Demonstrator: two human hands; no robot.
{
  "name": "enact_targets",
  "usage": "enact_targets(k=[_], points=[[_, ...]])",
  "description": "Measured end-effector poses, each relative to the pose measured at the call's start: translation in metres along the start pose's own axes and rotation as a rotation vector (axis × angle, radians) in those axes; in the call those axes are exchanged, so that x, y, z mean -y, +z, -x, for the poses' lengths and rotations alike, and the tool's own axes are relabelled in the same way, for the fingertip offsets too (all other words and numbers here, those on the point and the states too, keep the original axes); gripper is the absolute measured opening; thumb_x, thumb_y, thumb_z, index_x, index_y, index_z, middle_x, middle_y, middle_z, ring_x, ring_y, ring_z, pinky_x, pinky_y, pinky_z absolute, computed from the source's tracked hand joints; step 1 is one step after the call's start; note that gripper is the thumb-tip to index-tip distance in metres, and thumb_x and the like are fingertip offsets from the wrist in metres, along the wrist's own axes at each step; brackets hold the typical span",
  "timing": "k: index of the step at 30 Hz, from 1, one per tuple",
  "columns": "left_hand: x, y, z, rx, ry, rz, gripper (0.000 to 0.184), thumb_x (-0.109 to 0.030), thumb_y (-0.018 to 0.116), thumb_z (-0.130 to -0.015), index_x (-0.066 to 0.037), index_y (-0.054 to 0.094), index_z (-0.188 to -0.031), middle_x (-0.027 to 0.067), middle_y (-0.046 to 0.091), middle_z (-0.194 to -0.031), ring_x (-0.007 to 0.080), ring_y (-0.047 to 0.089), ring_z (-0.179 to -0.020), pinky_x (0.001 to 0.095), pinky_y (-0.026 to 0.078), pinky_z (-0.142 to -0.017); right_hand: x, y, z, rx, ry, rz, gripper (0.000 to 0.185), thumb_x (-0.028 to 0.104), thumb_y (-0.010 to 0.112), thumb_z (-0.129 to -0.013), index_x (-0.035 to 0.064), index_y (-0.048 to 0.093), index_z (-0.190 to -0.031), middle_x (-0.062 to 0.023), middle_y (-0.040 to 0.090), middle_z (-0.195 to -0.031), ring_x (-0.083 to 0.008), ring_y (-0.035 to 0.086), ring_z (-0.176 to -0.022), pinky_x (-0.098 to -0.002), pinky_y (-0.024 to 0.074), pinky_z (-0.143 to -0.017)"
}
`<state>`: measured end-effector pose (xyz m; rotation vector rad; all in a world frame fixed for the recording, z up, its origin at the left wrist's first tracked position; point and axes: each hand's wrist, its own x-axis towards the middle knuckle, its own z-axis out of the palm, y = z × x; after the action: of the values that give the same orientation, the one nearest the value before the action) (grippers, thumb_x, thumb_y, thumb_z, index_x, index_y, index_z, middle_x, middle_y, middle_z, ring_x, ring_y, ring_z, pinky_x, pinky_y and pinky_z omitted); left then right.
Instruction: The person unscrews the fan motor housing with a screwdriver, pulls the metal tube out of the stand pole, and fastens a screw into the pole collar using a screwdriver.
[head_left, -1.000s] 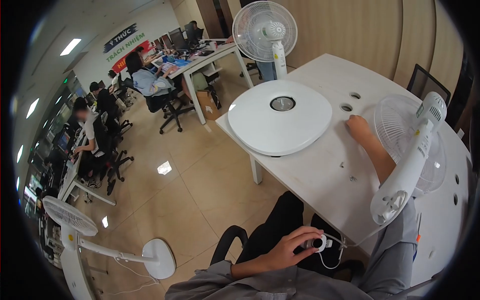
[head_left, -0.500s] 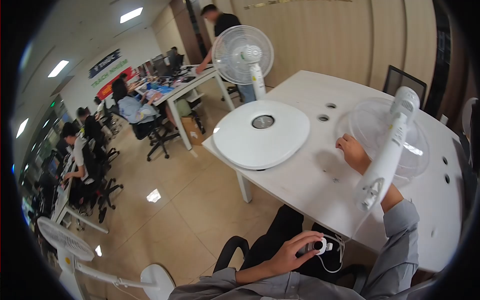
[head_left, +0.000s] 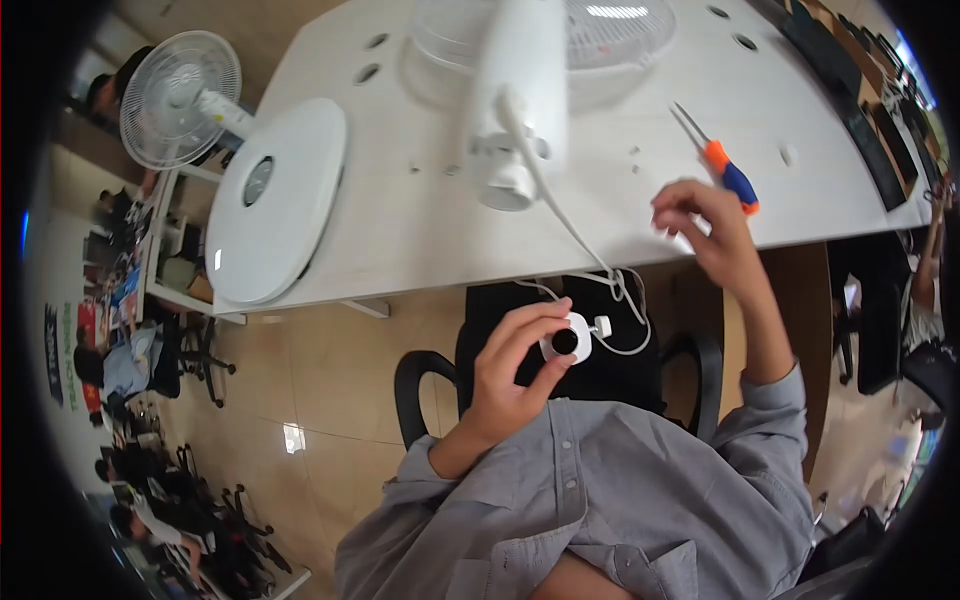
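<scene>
My left hand (head_left: 515,360), above my lap, is closed around a white tubular part (head_left: 582,345) with a dark round end. My right hand (head_left: 705,225) is over the table's front edge, fingers loosely curled and apart, nothing visible in them. Just beyond it lies an orange and blue screwdriver (head_left: 733,178), which it does not appear to grip. A white fan neck (head_left: 520,110) lies on the table, joined to a clear-bladed fan head (head_left: 620,35). Its white cord (head_left: 570,228) hangs over the edge in a loop, near a white plug (head_left: 601,326).
A round white fan base (head_left: 285,200) lies on the left of the white table (head_left: 400,235). Tiny dark pieces (head_left: 635,160) are scattered on the top. Another fan (head_left: 182,100) stands beyond the left edge. Chair armrests (head_left: 420,375) flank me; people sit at desks further left.
The view has turned down and to the right, bringing the screwdriver into sight. My right hand has moved from beside the fan head to the front edge; my left still holds the white part.
</scene>
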<state>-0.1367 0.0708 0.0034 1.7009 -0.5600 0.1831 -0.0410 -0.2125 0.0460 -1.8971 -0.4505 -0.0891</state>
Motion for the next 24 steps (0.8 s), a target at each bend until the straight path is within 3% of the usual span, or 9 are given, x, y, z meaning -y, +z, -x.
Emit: enact_targets(k=[4, 8, 11, 14, 20, 24], points=[[0.000, 0.006, -0.011, 0.112, 0.012, 0.055, 0.030, 0.003, 0.071, -0.090, 0.007, 0.063, -0.118, 0.0203, 0.060, -0.127, 0.0365, 0.062, -0.124, 0.0414, 0.051, -0.104, -0.007, 0.033, 0.054, 0.123, 0.059, -0.409, 0.009, -0.004, 0.069, -0.091, -0.0040, 0.070, -0.100, -0.0086, 0.071, -0.091, -0.0143, 0.070, -0.082, -0.0268, 0.0552, -0.073], [0.001, 0.016, -0.020, 0.131, 0.025, 0.064, 0.037, 0.004, 0.076, -0.083, 0.004, 0.064, -0.118, 0.0207, 0.066, -0.127, 0.0332, 0.066, -0.117, 0.0393, 0.053, -0.100, -0.004, 0.035, 0.066, 0.169, -0.067, -0.302, 0.009, 0.001, 0.075, -0.087, -0.0006, 0.075, -0.096, -0.0087, 0.075, -0.088, -0.0176, 0.070, -0.081, -0.0304, 0.0538, -0.074], [0.001, 0.020, -0.025, 0.163, -0.006, 0.107, 0.036, 0.004, 0.075, -0.083, 0.004, 0.065, -0.117, 0.0207, 0.066, -0.127, 0.0338, 0.066, -0.118, 0.0396, 0.053, -0.100, 0.007, 0.034, 0.073, 0.166, -0.039, -0.290, 0.010, 0.000, 0.076, -0.086, 0.0004, 0.076, -0.096, -0.0090, 0.075, -0.089, -0.0188, 0.071, -0.081, -0.0299, 0.0544, -0.072], [0.000, 0.021, -0.031, 0.195, -0.005, 0.116, 0.035, 0.004, 0.075, -0.083, 0.005, 0.065, -0.116, 0.0204, 0.066, -0.125, 0.0342, 0.066, -0.119, 0.0397, 0.053, -0.100, 0.018, 0.036, 0.081, 0.033, 0.140, -0.371, 0.011, -0.001, 0.076, -0.084, 0.0006, 0.076, -0.095, -0.0094, 0.075, -0.089, -0.0205, 0.072, -0.082, -0.0300, 0.0552, -0.071], [0.001, 0.027, -0.034, 0.229, -0.015, 0.138, 0.034, 0.003, 0.076, -0.083, 0.005, 0.066, -0.115, 0.0194, 0.066, -0.123, 0.0344, 0.066, -0.119, 0.0397, 0.054, -0.100, 0.016, 0.033, 0.090, -0.014, -0.005, -0.219, 0.014, -0.005, 0.073, -0.084, 0.0005, 0.076, -0.096, -0.0096, 0.074, -0.093, -0.0204, 0.072, -0.083, -0.0311, 0.0560, -0.071], [0.007, 0.025, -0.032, 0.304, 0.001, 0.166, 0.032, 0.000, 0.071, -0.092, 0.009, 0.061, -0.120, 0.0203, 0.057, -0.128, 0.0398, 0.060, -0.127, 0.0435, 0.052, -0.105, 0.015, 0.038, 0.092, -0.055, -0.053, -0.222, 0.013, -0.005, 0.075, -0.083, 0.0003, 0.075, -0.095, -0.0099, 0.073, -0.093, -0.0204, 0.071, -0.084, -0.0307, 0.0554, -0.070]])
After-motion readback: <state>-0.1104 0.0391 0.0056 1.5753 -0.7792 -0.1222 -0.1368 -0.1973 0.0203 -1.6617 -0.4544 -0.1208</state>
